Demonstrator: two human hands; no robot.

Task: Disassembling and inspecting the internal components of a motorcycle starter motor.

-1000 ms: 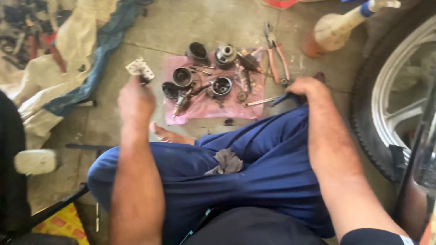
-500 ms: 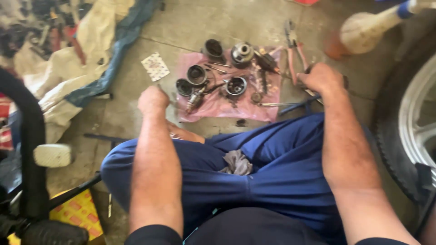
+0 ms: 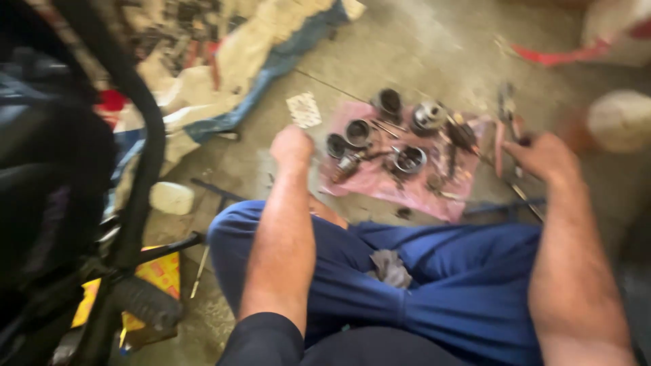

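My left hand (image 3: 291, 146) hovers with fingers curled just left of a pink cloth (image 3: 380, 184) on the concrete floor; nothing shows in it. Several dark metal engine parts lie on the cloth, among them a cup-shaped piston (image 3: 358, 132) and a round one (image 3: 409, 160). A small patterned square sheet (image 3: 303, 110) lies on the floor just beyond my left hand. My right hand (image 3: 546, 159) reaches to the cloth's right edge, beside red-handled pliers (image 3: 505, 122). Blur hides whether its fingers grip anything. My knees in blue trousers (image 3: 441, 271) fill the foreground.
A black motorcycle frame (image 3: 139, 135) and seat crowd the left side. Crumpled cream and blue cloths (image 3: 237, 61) lie at the back left. A white block (image 3: 171, 198) and a yellow box (image 3: 159, 274) sit by my left knee. A blurred pale bottle (image 3: 620, 118) stands far right.
The patterned sheet left my left hand and now lies on the floor. My left hand drew back toward the cloth. The view swung left, and my right hand moved up beside the pliers.
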